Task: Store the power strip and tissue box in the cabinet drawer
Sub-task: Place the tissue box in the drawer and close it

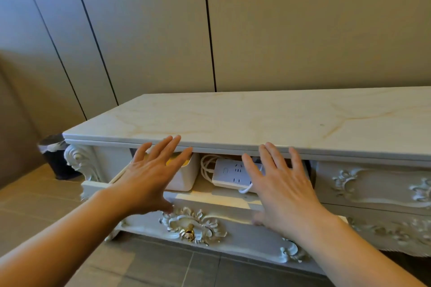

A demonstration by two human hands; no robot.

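The left hand (149, 179) and right hand (284, 191) are hovering open-fingered, empty, over the drawer (235, 235) holding tissue box (184, 179) and power strip (231, 173). It is looking heavy, rigid: push its front.

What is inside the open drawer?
The drawer holds a white tissue box at left and a white power strip with coiled cord at right. The left hand and right hand cover part of each; the marble top hides the rear.

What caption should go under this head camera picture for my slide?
Left hand and right hand, fingers straight, at the open drawer; inside, the tissue box sits beside the power strip.
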